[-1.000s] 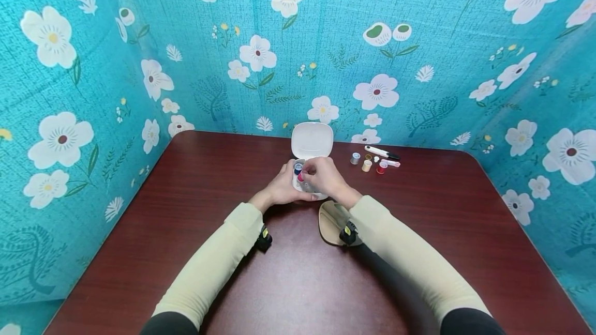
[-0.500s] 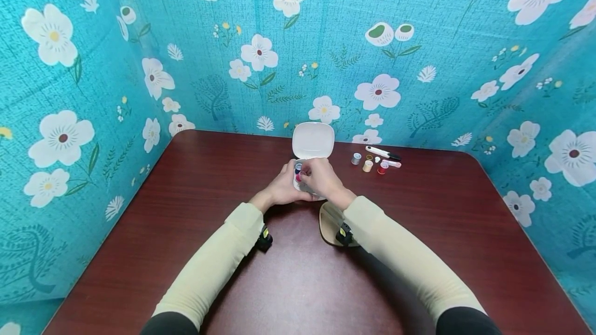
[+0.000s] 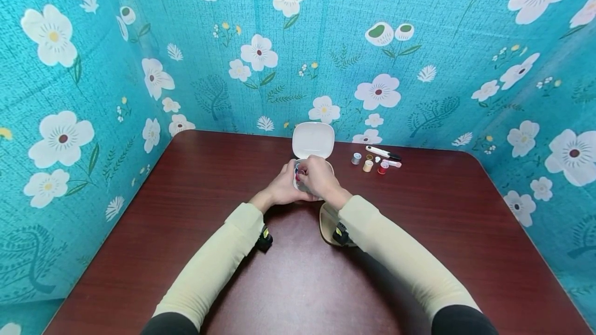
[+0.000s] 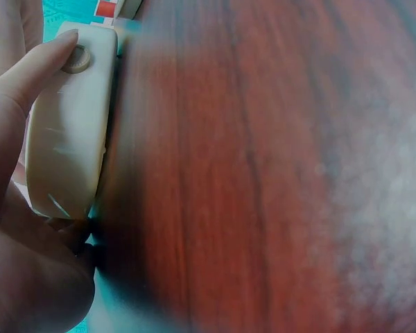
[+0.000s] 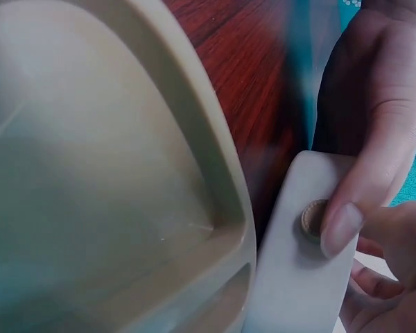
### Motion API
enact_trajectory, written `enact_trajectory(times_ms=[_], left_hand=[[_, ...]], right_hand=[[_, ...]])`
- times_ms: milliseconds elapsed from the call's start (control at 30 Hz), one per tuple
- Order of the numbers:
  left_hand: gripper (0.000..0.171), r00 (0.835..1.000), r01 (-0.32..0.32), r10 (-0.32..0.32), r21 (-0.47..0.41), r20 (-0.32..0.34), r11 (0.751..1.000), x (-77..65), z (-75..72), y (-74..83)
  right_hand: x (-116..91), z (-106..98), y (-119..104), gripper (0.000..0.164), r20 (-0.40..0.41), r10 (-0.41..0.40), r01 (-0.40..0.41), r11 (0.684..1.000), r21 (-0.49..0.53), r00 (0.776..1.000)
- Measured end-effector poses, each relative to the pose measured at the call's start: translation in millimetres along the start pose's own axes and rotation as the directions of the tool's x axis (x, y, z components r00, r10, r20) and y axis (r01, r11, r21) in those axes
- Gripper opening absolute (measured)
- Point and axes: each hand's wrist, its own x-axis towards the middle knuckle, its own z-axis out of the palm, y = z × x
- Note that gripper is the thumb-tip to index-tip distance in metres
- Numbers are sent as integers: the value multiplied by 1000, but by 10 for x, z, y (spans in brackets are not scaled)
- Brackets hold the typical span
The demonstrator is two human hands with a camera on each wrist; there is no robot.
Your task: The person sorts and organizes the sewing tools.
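Observation:
A white sewing case stands open in the head view, its lid raised at the back. My left hand grips the case from the left. In the left wrist view, its thumb lies by the round button on the front wall. Over the case, my right hand pinches a pink thread spool, mostly hidden by the fingers. A dark blue spool shows just behind it, inside the case. The right hand hides much of the interior.
A beige tray lies in front of the case, under the right wrist. To the right on the table are grey, cream and red spools, a white-and-black tool and a small pink item.
My right hand has shifted slightly left over the case with the pink spool, and its forearm has swung left. The left hand keeps its grip on the case.

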Motion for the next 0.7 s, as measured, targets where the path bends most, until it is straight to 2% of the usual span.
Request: enact_trajectory(times_ms=[100, 433, 700], left_hand=[[107, 1000, -3, 3, 0, -3, 1000, 2, 5, -3], [108, 1000, 7, -7, 3, 12, 1000, -8, 6, 11], [113, 1000, 16, -16, -18, 6, 1000, -17, -2, 9]], right_hand=[[-13, 3, -7, 11, -6, -2, 2, 1000, -7, 1000], [-64, -26, -1, 3, 20, -6, 6, 1000, -2, 1000], [-141, -159, -10, 16, 59, 19, -22, 999, 41, 998]])
